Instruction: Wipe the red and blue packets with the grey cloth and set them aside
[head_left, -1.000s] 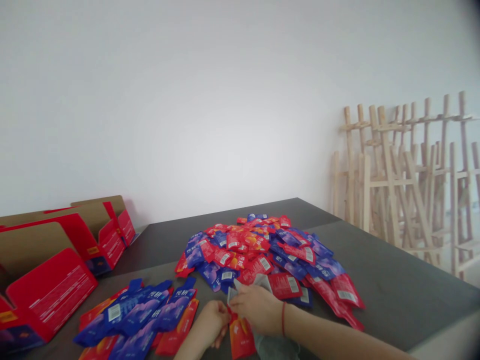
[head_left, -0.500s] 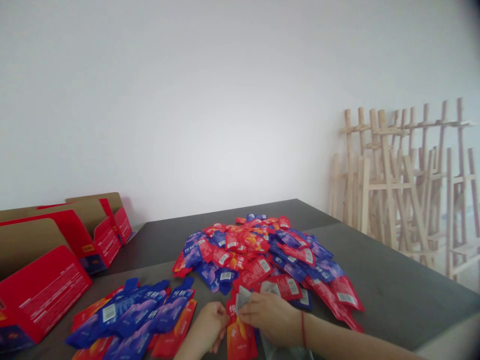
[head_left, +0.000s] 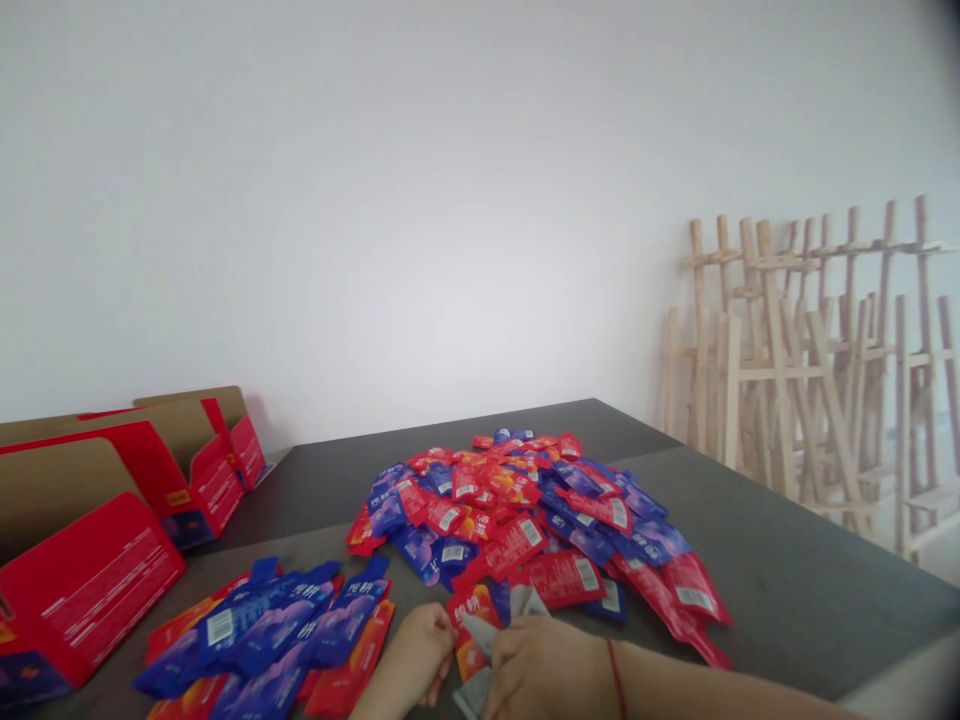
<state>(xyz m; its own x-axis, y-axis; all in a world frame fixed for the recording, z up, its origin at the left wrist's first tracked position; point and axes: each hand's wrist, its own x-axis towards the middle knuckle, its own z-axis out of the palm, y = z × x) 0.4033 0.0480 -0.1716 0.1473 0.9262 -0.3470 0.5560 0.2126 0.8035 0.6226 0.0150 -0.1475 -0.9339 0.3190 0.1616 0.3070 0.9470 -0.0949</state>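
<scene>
- Red-orange pouch point(head_left: 470, 606), where's it at?
- Between the hands: left hand point(head_left: 431, 648) curled at its edge, can't tell if it's pinching; right hand point(head_left: 547, 668) clutching a floppy grey cloth point(head_left: 482, 634) against it.
- Around them?
- Smaller pouch pile point(head_left: 296, 622) left, big heap point(head_left: 510, 487) beyond.

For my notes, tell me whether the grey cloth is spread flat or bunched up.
Bunched up: the grey cloth is gathered in the right hand, with pointed folds sticking out.
</scene>
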